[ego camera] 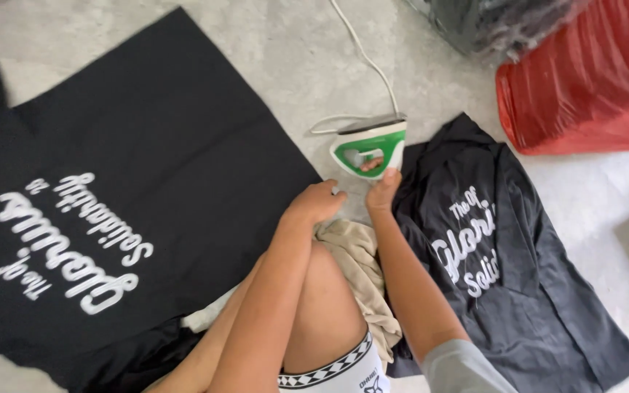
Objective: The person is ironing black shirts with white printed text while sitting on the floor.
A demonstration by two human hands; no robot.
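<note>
A green and white clothes iron [370,148] stands upright on its heel on the floor between two black garments. My right hand [381,183] grips its handle from below, fingers through the handle opening. Just left of the iron, my left hand [317,203] is loosely curled at the right edge of a black shirt [96,189] with white lettering, spread flat on the floor; whether it holds the fabric is unclear. A beige cloth [358,262] lies under my arms, beside my bent knee.
A second black shirt [504,269] with white lettering lies crumpled at the right. The iron's white cord [364,54] runs toward the top. A red plastic bag [584,80] and a dark bag [489,22] sit at the top right on the grey floor.
</note>
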